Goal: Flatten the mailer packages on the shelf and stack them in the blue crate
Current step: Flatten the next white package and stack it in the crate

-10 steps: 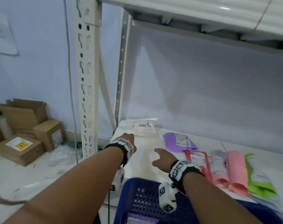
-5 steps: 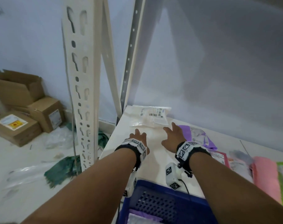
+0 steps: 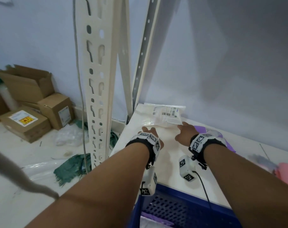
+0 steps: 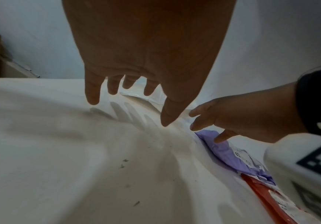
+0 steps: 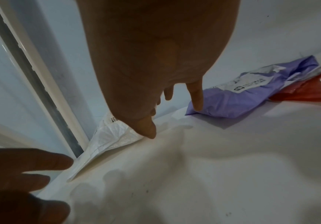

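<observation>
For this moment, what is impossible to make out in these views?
- Blue crate contents: head view, cut by the bottom edge and hidden by both forearms.
- White mailer label text: too small in every view.
- Whether the right hand touches the white mailer: unclear in all views.
- Pink mailer: cut by the right edge.

Both arms extended forward, side by side. Left hand [image 3: 150,131] palm down, fingers [image 4: 92,97] straight and spread, holding nothing. Right hand [image 3: 185,134] likewise flat, fingers [image 5: 196,97] extended, empty.
</observation>
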